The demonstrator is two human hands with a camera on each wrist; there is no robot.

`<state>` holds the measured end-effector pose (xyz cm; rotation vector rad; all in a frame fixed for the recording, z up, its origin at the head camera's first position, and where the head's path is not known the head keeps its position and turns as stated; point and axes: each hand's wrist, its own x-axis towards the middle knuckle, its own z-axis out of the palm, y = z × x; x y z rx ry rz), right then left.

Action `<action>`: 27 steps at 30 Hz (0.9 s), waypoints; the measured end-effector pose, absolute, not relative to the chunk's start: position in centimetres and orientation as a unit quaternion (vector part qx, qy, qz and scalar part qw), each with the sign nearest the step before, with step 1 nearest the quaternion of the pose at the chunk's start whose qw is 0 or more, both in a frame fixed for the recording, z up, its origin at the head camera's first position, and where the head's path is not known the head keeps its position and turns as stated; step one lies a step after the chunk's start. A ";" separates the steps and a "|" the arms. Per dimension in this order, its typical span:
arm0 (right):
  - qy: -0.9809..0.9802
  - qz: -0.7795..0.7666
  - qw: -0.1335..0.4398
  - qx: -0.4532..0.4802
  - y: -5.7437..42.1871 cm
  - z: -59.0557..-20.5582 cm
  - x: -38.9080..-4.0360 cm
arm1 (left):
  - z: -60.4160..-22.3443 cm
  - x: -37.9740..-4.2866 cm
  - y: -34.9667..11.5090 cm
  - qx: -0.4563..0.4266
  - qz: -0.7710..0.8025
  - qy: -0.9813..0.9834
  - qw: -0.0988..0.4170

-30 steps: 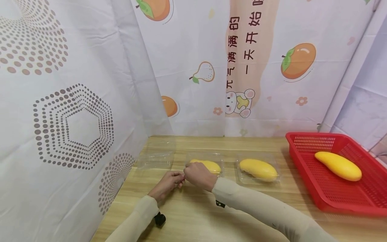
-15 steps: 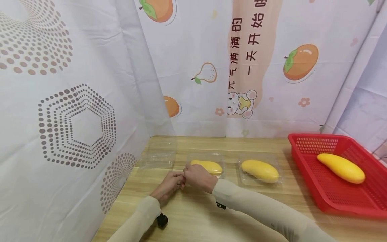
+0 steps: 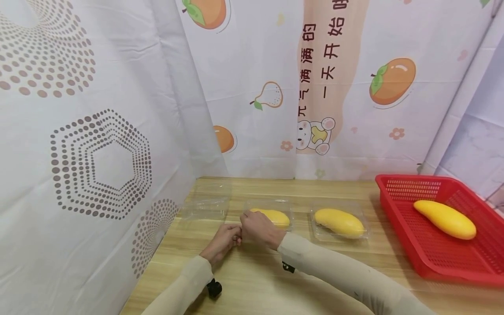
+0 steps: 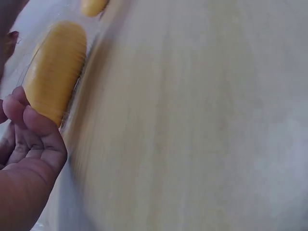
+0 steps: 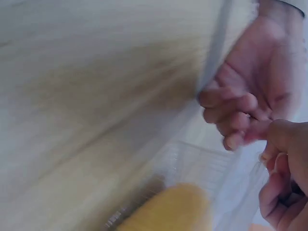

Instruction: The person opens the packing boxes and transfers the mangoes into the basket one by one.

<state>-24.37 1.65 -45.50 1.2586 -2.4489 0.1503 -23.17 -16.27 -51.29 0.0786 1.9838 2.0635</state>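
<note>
**Two hands meet at the corner of a clear box**

The left hand (image 3: 225,241) and right hand (image 3: 260,228) come together just below the center of the frame, fingers curled inward and fingertips touching or nearly so. In the right-wrist view, the right grip looks like a pinch, but I cannot tell whether either grip has clear plastic between its fingertips (motion blur hides it).

The middle clear box (image 3: 267,202) lies right beside them, its near-left corner masked by the right hand. Inside it rests the middle yellow fruit (image 3: 276,217), partly covered by the same hand.

The step in hand seems to be working at that corner. To do it well, I would keep the fingertips on the very edge of the plastic, let one hand steady while the other works, and use light pressure, since such thin walls probably flex and slip.

Farther out on the counter (image 3: 252,286), another clear box (image 3: 360,210) right of center contains a second fruit (image 3: 339,222). A clear container (image 3: 204,210) lies left of center, and the red basket (image 3: 398,227) at right holds a third fruit (image 3: 445,219).
</note>
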 end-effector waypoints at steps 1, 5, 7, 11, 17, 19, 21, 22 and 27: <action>-0.872 0.069 0.187 0.447 1.6 -45.3 -24.4 | -51.3 -23.2 -16.3 0.027 0.711 0.690 0.136; -0.872 0.114 0.167 0.447 1.7 -45.0 -24.5 | -51.3 -23.1 -16.4 0.031 0.703 0.698 0.130; -0.873 0.121 0.158 0.446 1.8 -45.1 -24.5 | -51.3 -23.0 -16.4 0.032 0.703 0.698 0.133; -0.875 0.131 0.147 0.443 2.1 -45.2 -24.4 | -51.5 -22.8 -16.5 0.036 0.703 0.697 0.140; -0.871 0.142 0.159 0.442 2.4 -45.3 -24.3 | -51.6 -22.9 -16.6 0.053 0.699 0.698 0.146; -0.870 0.130 0.173 0.442 2.5 -45.4 -24.2 | -51.7 -23.0 -16.6 0.053 0.699 0.697 0.149; -0.869 0.113 0.194 0.442 2.7 -45.6 -24.1 | -51.7 -23.0 -16.6 0.051 0.698 0.698 0.151; -0.867 0.105 0.205 0.442 2.8 -45.7 -24.0 | -51.8 -23.0 -16.6 0.050 0.698 0.699 0.151; -0.860 0.074 0.244 0.442 3.5 -45.9 -23.6 | -51.6 -23.0 -16.6 0.045 0.697 0.699 0.153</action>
